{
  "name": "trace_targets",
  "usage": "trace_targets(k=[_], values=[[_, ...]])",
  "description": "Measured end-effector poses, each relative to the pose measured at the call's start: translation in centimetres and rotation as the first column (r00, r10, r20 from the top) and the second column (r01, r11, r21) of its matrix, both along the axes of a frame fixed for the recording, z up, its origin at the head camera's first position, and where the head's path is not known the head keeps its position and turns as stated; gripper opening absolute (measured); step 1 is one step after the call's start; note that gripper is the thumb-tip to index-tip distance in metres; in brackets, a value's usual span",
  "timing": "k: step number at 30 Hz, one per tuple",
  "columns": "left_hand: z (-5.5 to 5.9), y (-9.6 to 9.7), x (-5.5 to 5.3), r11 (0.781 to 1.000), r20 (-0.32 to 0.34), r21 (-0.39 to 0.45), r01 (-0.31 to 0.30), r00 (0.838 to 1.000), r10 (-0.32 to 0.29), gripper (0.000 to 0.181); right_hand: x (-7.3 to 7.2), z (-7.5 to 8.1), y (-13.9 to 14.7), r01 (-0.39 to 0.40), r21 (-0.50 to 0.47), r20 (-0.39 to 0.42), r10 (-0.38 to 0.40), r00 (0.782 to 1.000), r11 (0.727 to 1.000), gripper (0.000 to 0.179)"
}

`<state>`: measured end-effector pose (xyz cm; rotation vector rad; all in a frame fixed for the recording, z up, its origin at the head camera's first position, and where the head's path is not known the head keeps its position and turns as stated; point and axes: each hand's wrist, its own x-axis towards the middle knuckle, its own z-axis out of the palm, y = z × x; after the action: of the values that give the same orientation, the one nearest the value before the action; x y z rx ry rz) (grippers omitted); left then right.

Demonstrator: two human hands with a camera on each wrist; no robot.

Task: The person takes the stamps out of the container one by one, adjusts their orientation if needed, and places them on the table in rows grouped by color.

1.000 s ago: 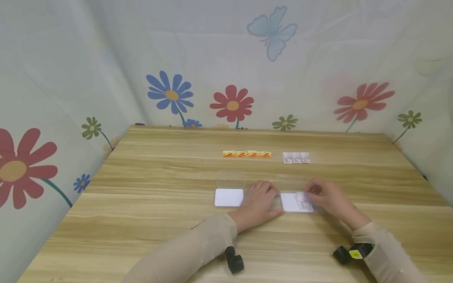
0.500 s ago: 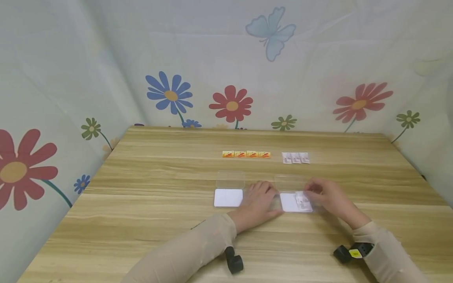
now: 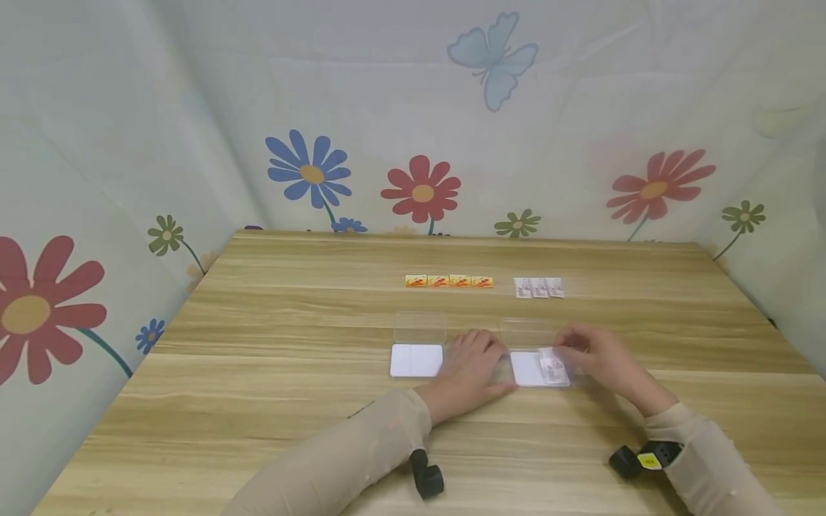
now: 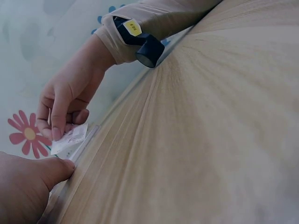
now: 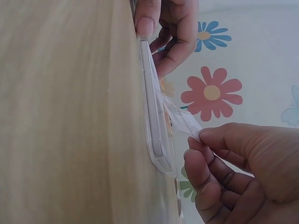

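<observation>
My left hand (image 3: 470, 369) grips the left end of a shallow clear plastic box (image 3: 528, 370) with a white inside, its thumb at the near corner. The box's clear lid (image 3: 529, 331) lies folded back. With thumb and index finger, my right hand (image 3: 596, 358) pinches the edge of a small translucent packet (image 3: 553, 365) with pinkish print. In the right wrist view the packet (image 5: 180, 119) slants from the box (image 5: 154, 112) up to those fingertips. The packet overlaps the right half of the white inside in the head view.
Left of my left hand lies a second white-lined box (image 3: 416, 360), its clear lid (image 3: 420, 328) folded back. Farther back, a row of several yellow-and-red packets (image 3: 449, 282) lies beside three pinkish packets (image 3: 539, 288). A flowered curtain (image 3: 387, 93) hangs behind the wooden table (image 3: 290, 287).
</observation>
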<state>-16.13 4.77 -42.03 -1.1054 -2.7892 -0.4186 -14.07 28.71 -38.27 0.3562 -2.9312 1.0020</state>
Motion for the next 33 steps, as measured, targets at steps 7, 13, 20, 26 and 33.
trace_targets(k=[7, 13, 20, 26, 33], values=[[0.16, -0.11, 0.1, 1.0, 0.005, 0.011, -0.002, 1.0, 0.002, 0.048, 0.05, 0.18, -0.04, -0.018, -0.015, -0.011, 0.018, 1.0, 1.0, 0.006], [0.21, -0.06, 0.08, 1.0, 0.003, 0.016, 0.005, 1.0, -0.005, 0.048, 0.08, 0.19, 0.27, -0.017, -0.025, -0.008, 0.017, 1.0, 1.0, 0.005], [0.2, 0.18, 0.0, 1.0, -0.001, 0.01, 0.006, 1.0, -0.006, 0.049, 0.29, 0.64, 0.6, -0.022, -0.045, -0.021, 0.021, 1.0, 0.999, 0.007], [0.08, 0.29, 0.0, 1.0, 0.003, -0.003, 0.001, 1.0, -0.001, 0.05, 0.28, 0.6, 0.8, -0.009, -0.043, -0.003, 0.009, 1.0, 0.999, 0.009], [0.06, 0.1, -0.02, 1.0, 0.026, -0.015, -0.008, 1.0, 0.008, 0.051, 0.09, 0.96, 0.82, -0.015, -0.04, -0.01, 0.015, 1.0, 0.999, 0.01]])
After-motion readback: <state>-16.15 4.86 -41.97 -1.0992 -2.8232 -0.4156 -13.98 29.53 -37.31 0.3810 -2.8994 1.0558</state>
